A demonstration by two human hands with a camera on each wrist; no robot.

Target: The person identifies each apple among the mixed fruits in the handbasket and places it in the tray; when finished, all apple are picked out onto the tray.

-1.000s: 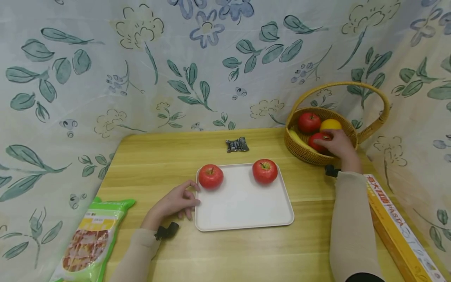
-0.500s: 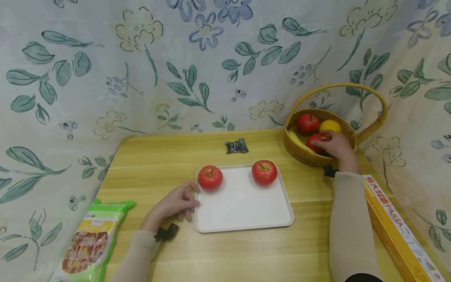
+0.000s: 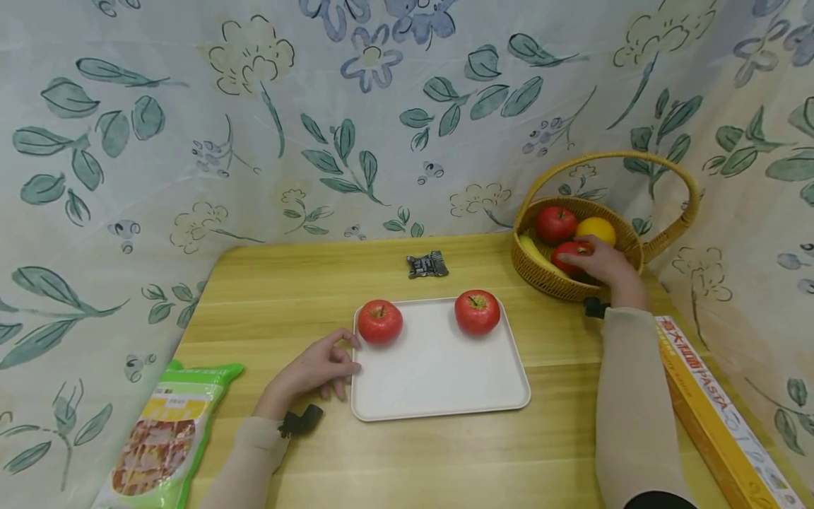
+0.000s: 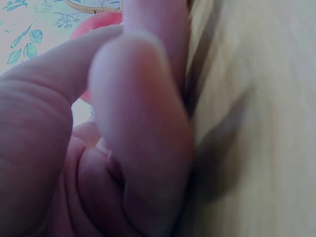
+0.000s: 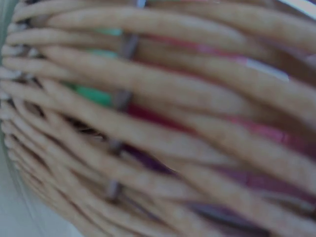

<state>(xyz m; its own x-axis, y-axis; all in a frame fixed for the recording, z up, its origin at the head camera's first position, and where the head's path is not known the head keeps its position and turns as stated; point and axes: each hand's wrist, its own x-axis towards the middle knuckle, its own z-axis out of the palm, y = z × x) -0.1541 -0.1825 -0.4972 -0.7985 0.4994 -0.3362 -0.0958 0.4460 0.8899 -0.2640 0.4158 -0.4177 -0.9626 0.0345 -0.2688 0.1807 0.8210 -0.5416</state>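
Floral cloth (image 3: 375, 162) hung behind a wooden worktop (image 3: 432, 463). White tray (image 3: 439, 375) lay mid-worktop, one red apple (image 3: 380, 323) at its far left corner, a second apple (image 3: 477, 312) at its far right. Left hand (image 3: 314, 364) was at the tray's left edge, released, fingers loosely bent, fingertips at the rim; contact hard to confirm. Right hand (image 3: 608, 265) reached into the wicker basket (image 3: 550, 279) at far right, grasping the front apple (image 3: 565, 254), which sat inside beside a banana (image 3: 539, 254), a yellow fruit (image 3: 598, 229) and a rear apple (image 3: 556, 223). Right wrist view: blurred wicker only, fingers hidden. Small dark packet (image 3: 427, 264) lay beyond the tray; pasta box (image 3: 718, 406) right, green-edged bag (image 3: 159, 438) left.
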